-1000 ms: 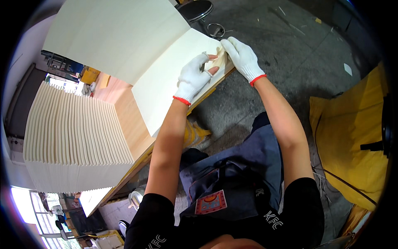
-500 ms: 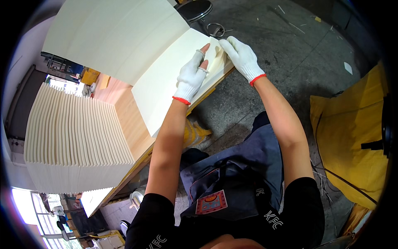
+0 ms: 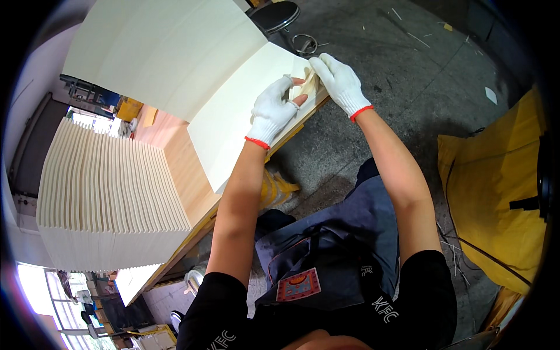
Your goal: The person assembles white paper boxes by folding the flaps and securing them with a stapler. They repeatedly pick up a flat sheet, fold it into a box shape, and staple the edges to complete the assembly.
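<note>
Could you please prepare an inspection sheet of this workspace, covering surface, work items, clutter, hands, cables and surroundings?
Surface: wooden table, light grain showing between the work items.
Work items: pale sheet on the table; large pale panel beyond it; row of pale panels at left; thin cream piece, bent, at the sheet's right end.
Clutter: white scrap and thin strips on the floor.
Hands: gloved left hand, thumb and forefinger apart beside the cream piece; gloved right hand at that piece's far end, grip unclear.
Cables: dark cord across the yellow cover; kind unclear.
Surroundings: black stool beyond the table.
</note>
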Demonstrator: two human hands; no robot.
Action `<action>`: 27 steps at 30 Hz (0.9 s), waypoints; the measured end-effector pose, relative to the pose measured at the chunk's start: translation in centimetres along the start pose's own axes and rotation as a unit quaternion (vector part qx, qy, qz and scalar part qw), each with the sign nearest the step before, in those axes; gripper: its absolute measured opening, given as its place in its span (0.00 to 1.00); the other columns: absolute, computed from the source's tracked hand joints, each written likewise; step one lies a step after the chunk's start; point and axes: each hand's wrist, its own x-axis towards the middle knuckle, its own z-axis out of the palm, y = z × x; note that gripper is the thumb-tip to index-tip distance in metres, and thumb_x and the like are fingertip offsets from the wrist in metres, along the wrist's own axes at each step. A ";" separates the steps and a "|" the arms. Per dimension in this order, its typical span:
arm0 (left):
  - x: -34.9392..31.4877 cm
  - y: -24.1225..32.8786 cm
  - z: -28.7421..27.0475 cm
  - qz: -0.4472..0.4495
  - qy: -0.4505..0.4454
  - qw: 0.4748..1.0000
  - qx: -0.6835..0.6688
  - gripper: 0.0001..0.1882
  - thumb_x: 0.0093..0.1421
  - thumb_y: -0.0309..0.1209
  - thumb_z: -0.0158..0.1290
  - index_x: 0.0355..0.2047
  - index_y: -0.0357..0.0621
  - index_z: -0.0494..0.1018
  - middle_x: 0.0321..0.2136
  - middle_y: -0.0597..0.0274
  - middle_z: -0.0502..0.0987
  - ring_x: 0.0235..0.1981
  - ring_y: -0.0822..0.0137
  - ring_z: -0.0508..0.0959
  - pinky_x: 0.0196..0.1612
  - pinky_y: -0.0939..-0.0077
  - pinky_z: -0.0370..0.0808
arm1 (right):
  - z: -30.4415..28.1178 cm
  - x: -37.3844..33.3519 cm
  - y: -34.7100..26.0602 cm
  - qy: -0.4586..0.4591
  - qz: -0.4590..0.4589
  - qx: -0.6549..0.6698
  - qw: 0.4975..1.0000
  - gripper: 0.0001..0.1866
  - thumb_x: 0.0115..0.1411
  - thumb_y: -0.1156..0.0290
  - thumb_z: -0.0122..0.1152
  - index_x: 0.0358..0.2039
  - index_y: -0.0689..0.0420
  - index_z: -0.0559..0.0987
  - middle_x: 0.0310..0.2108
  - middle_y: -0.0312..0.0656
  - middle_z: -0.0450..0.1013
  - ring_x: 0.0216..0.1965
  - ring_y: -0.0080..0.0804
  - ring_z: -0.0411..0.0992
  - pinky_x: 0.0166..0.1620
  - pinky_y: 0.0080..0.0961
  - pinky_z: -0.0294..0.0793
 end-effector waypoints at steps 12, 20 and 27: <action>0.0 -0.6 0.1 0.032 0.020 0.998 -0.054 0.14 0.65 0.34 0.52 0.50 0.51 0.78 0.43 0.53 0.81 0.46 0.52 0.80 0.50 0.65 0.74 | -0.6 -0.1 -0.5 -0.026 0.011 -0.009 1.000 0.27 0.67 0.41 0.44 0.39 0.55 0.76 0.35 0.52 0.78 0.39 0.54 0.76 0.42 0.45 0.71; 0.1 0.1 0.1 -0.007 -0.008 1.000 -0.010 0.18 0.59 0.35 0.62 0.48 0.44 0.78 0.40 0.56 0.80 0.45 0.64 0.77 0.51 0.70 0.72 | -0.1 -0.1 0.0 -0.010 -0.004 -0.002 1.000 0.25 0.68 0.45 0.44 0.35 0.57 0.74 0.32 0.53 0.74 0.37 0.53 0.74 0.40 0.42 0.69; -0.3 0.0 0.0 -0.012 0.033 0.998 -0.053 0.16 0.65 0.35 0.51 0.52 0.54 0.77 0.43 0.51 0.81 0.44 0.55 0.80 0.49 0.67 0.74 | -0.7 -0.1 -1.0 -0.029 0.021 -0.006 0.999 0.26 0.68 0.44 0.45 0.34 0.57 0.74 0.28 0.52 0.73 0.33 0.50 0.73 0.38 0.40 0.69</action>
